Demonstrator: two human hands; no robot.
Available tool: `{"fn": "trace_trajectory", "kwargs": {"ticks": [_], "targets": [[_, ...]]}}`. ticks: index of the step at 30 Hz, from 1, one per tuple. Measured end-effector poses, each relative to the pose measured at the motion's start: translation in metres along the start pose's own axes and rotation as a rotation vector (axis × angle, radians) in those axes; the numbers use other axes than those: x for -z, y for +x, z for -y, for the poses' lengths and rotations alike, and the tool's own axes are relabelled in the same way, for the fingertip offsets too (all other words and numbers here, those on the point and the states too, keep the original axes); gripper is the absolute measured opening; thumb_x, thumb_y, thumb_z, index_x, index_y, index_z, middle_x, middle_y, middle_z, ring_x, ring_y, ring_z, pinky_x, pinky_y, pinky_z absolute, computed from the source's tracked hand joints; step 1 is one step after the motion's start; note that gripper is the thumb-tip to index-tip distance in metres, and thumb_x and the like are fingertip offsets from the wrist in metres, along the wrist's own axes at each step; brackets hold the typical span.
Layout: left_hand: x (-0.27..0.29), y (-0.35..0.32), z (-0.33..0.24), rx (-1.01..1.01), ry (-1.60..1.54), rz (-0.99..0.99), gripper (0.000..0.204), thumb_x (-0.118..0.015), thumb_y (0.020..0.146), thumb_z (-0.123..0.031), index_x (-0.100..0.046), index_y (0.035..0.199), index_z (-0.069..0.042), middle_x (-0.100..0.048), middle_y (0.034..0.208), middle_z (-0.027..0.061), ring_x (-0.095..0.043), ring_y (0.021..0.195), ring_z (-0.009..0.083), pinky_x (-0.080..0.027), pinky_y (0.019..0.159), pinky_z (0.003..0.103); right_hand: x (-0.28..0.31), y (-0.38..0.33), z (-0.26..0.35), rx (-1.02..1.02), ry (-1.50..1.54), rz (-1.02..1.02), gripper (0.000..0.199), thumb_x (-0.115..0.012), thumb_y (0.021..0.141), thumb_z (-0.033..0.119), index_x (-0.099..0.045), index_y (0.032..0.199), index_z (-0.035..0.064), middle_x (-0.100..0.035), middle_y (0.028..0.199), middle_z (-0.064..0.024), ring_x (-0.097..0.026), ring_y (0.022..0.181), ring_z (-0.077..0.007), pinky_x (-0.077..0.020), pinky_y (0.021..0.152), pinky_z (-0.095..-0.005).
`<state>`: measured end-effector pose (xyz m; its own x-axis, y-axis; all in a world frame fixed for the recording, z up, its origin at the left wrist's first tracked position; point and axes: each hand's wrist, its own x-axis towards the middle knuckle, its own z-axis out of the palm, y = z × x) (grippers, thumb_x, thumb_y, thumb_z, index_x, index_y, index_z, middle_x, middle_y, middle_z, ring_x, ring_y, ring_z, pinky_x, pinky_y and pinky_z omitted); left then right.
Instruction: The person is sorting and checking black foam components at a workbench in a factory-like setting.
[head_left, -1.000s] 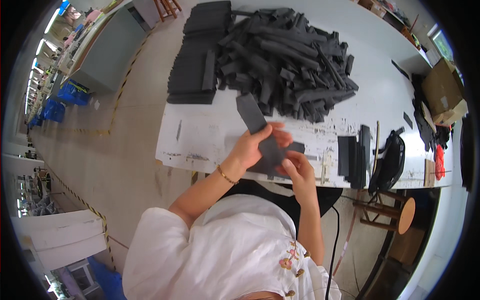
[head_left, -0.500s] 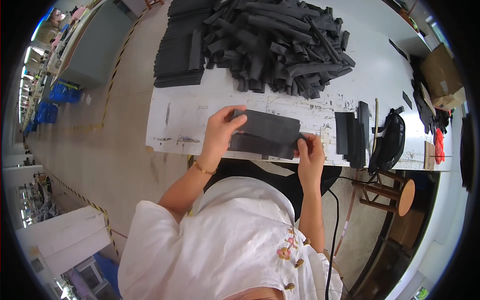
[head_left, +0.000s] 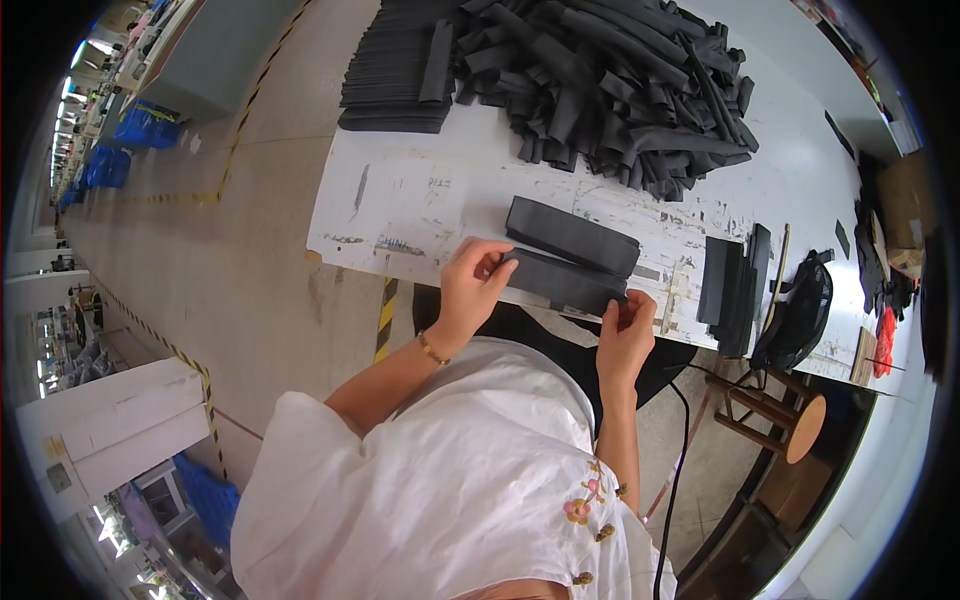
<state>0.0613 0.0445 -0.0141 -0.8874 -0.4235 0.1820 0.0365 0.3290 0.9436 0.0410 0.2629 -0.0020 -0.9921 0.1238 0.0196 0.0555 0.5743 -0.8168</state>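
Both hands hold a flat black fabric strip [head_left: 565, 281] level at the table's front edge. My left hand [head_left: 475, 285] pinches its left end between thumb and fingers. At the other end, my right hand [head_left: 628, 335] grips the right corner with closed fingers. Just behind it, a second black fabric piece [head_left: 572, 236] lies on the white table [head_left: 400, 190], slightly slanted. The two pieces nearly touch at the right, and whether they are joined there I cannot tell.
A neat stack of black strips [head_left: 395, 90] and a loose heap [head_left: 610, 90] cover the table's far part. To the right lie a few strips [head_left: 735, 290], a thin stick [head_left: 777, 275] and a black bag [head_left: 797, 315]. A wooden stool [head_left: 803, 428] stands below; a black cable [head_left: 678, 480] hangs nearby.
The held strip has come nearer the table edge and looks narrower. The other black piece, partly covered before, now lies in sight behind it. The whole view has shifted.
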Motion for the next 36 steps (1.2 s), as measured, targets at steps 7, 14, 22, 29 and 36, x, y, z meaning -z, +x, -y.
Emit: {"fn": "trace_trajectory", "kwargs": {"ticks": [7,14,22,29,36], "targets": [[0.007,0.004,-0.011,-0.086,0.155,-0.017,0.035,-0.073,0.077,-0.001,-0.065,0.11,-0.007,-0.059,0.106,0.0075,-0.055,0.095,0.023,-0.046,0.081,0.034,0.005,0.0,0.005,0.127,-0.22,-0.046,0.036,-0.068,0.085,0.008,-0.053,0.118,0.0012,-0.058,0.108,-0.0154,-0.057,0.096,-0.0284,-0.0465,0.079,-0.0392],[-0.026,0.031,-0.023,-0.526,0.493,0.243,0.047,-0.063,0.088,-0.011,-0.053,0.134,-0.007,-0.043,0.147,0.0098,-0.029,0.142,0.0347,-0.024,0.114,0.052,-0.028,0.012,0.019,0.539,-0.576,0.112,0.068,-0.044,0.097,0.051,-0.035,0.147,0.0066,-0.026,0.157,-0.0151,-0.017,0.147,-0.0346,-0.0083,0.117,-0.0552],[-0.062,0.038,0.025,-0.513,0.754,0.299,0.053,-0.059,0.092,-0.026,-0.047,0.137,-0.002,-0.041,0.148,0.0113,-0.027,0.143,0.0331,-0.02,0.114,0.058,-0.047,0.036,0.001,0.575,-0.695,0.254,0.07,-0.03,0.097,0.06,-0.036,0.149,0.0137,-0.019,0.159,-0.0169,-0.014,0.147,-0.0358,-0.0058,0.115,-0.0599],[-0.051,0.053,-0.001,-0.501,0.687,0.346,0.051,-0.061,0.091,-0.023,-0.048,0.136,-0.003,-0.04,0.148,0.0135,-0.028,0.142,0.0367,-0.02,0.113,0.058,-0.018,0.042,0.017,0.584,-0.721,0.186,0.064,-0.04,0.096,0.058,-0.043,0.144,0.0153,-0.026,0.156,-0.0163,-0.019,0.145,-0.038,-0.0086,0.113,-0.0618],[0.037,0.233,0.017,-0.228,0.37,-0.415,0.028,-0.072,0.086,-0.024,-0.064,0.103,-0.004,-0.063,0.096,0.0088,-0.06,0.09,0.0235,-0.05,0.079,0.036,0.067,0.092,-0.076,0.172,-0.651,-0.444,0.032,-0.068,0.087,0.016,-0.061,0.116,0.005,-0.058,0.114,-0.0139,-0.054,0.105,-0.0345,-0.0442,0.085,-0.0449]]}}
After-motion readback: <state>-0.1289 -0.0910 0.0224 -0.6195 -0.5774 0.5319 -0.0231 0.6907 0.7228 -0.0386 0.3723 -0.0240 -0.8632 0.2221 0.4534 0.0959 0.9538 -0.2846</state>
